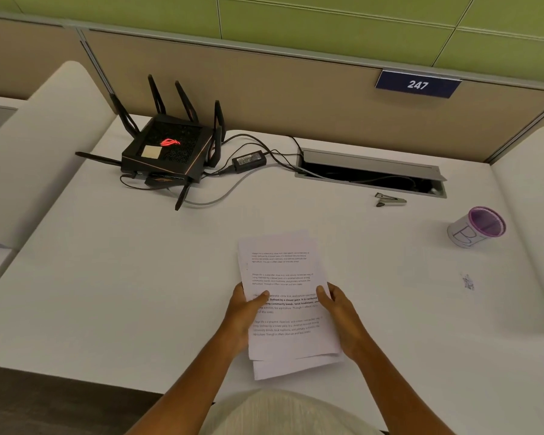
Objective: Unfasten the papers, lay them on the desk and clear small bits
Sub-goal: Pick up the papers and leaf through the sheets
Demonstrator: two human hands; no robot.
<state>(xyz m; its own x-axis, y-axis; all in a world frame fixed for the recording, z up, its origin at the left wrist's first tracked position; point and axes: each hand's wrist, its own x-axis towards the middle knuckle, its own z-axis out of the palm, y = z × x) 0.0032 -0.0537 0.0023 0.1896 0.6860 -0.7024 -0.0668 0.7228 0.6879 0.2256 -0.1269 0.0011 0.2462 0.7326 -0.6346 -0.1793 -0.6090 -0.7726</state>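
Holding a loose stack of printed papers [285,306] over the near middle of the white desk [123,262], one hand at each long edge. Left hand [244,315] closed on the left edge, thumb lying across the printed face, fingers hidden beneath. Right hand [339,315] closed on the right edge, thumb tip on the top sheet, fingers curled behind. Sheets fanned slightly — lower corners stepping out from under the top page, upper corners offset too. Whether the stack rests on the desk or hangs just above it: cannot tell.

Around it, nothing touching the papers. Far right and beyond, a small metal staple remover [391,200] lying just in front of an open cable slot [371,171] sunk into the desk. Further right, a purple-rimmed cup [476,227] with a white paper wrap, standing upright near the desk's edge. Below the cup, well apart from the stack, a small dark smudge or cluster of bits [468,282] — too blurred to tell which. Far left at the back, a black router [167,152] with raised antennas and a red glowing mark, a power brick [249,160] beside it, cables trailing toward the slot. On the partition behind, a blue sign [417,85] reading 247.
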